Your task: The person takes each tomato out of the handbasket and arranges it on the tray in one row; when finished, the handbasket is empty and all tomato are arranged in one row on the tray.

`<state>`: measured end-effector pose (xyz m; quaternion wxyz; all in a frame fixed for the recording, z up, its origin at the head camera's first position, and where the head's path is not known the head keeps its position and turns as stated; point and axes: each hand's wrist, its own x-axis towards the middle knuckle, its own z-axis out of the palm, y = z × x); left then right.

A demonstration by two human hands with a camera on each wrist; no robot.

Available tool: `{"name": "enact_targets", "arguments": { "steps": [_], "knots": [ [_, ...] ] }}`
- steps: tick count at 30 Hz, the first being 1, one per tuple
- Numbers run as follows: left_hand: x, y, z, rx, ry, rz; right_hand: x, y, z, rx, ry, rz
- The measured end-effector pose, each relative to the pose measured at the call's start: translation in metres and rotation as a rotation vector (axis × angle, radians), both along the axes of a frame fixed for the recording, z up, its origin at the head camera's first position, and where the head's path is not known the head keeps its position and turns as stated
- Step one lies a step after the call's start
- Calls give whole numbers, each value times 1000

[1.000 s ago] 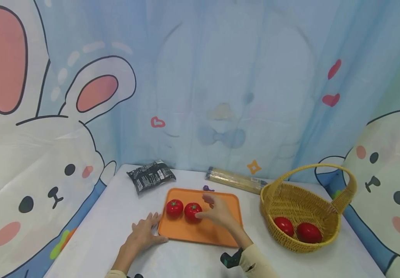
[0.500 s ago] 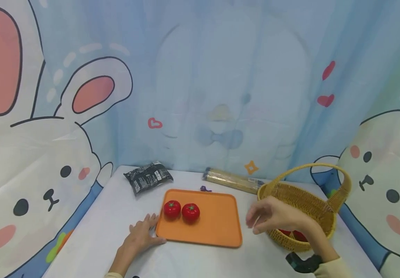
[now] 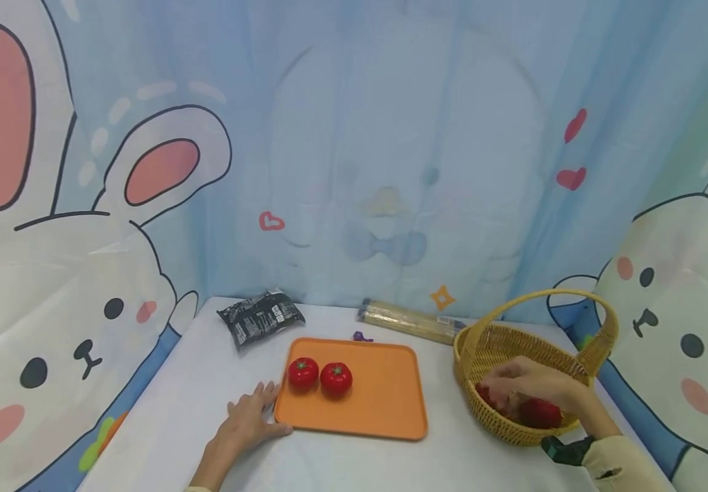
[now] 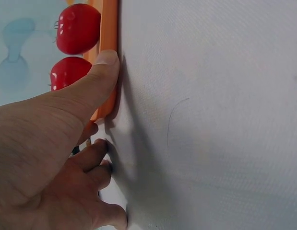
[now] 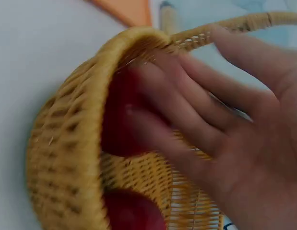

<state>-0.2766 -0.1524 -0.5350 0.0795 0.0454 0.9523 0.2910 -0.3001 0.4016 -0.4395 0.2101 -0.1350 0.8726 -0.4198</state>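
Two red tomatoes (image 3: 303, 374) sit side by side on the left part of the orange tray (image 3: 385, 400). At the tray's lower left corner is my left hand (image 3: 244, 422), fingers spread. In the left wrist view its thumb (image 4: 106, 62) touches the tray's rim. My right hand (image 3: 535, 383) is inside the yellow wicker basket (image 3: 495, 430), over two smooth red fruits whose kind I cannot tell. In the right wrist view its extended fingers touch or overlap the upper red fruit (image 5: 124, 120), thumb apart. The lower red fruit (image 5: 134, 211) lies beside it.
A black packet (image 3: 262, 316) lies at the table's back left. Along the back edge lies a long clear pack of thin yellow sticks (image 3: 409, 321). A small purple object (image 3: 362, 336) is just behind the tray. The basket's tall handle (image 3: 551, 294) arches above its opening.
My right hand has left the tomatoes on the tray, moved right and gone down into the basket. The left hand stays at the tray corner, and both tomatoes remain in place.
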Motion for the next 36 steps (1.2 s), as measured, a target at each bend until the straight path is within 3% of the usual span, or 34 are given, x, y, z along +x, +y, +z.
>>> {"name": "enact_targets", "arguments": {
  "steps": [5,10,15,25,29,32,36],
  "knots": [
    [0,0,-1,10,15,-5,-17,9,-1,113,248,-215],
    [0,1,-3,22,20,-9,-27,13,-5,150,261,-313],
    [-1,3,-5,27,9,-17,-35,12,-20,234,354,-388],
    [0,3,-5,30,-30,-10,-44,8,-42,246,323,-353],
    [1,3,-3,41,-26,-13,-39,8,-38,183,291,-270],
    [2,3,0,52,-4,-13,-35,10,-32,106,172,-150],
    [3,1,1,48,23,-14,-32,12,-24,111,-42,-30]
  ]
}}
